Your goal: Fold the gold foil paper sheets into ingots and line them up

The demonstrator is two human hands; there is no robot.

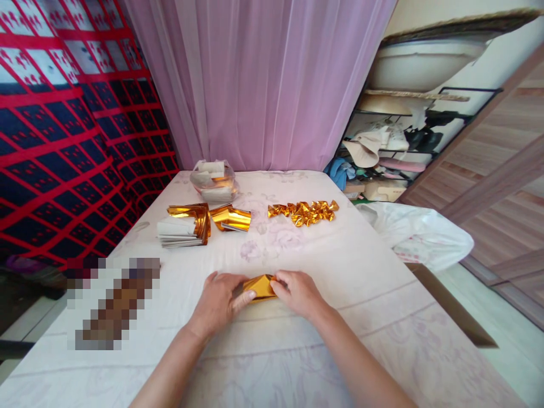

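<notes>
A small folded piece of gold foil paper (260,286) lies on the white cloth-covered table (348,266), pinched between both my hands. My left hand (219,303) grips its left end with the thumb laid along the fold. My right hand (297,292) presses and holds its right end. Further back sits a stack of gold-and-white paper sheets (183,226), with a loose curled gold sheet (232,218) beside it. A heap of folded gold pieces (304,212) lies to the right of those.
A clear plastic bag holding more papers (213,181) stands at the table's far edge before a pink curtain (259,79). A white plastic bag (419,235) hangs off the right side. Cluttered shelves (395,147) stand at the right; a red-and-black cloth (63,141) at the left.
</notes>
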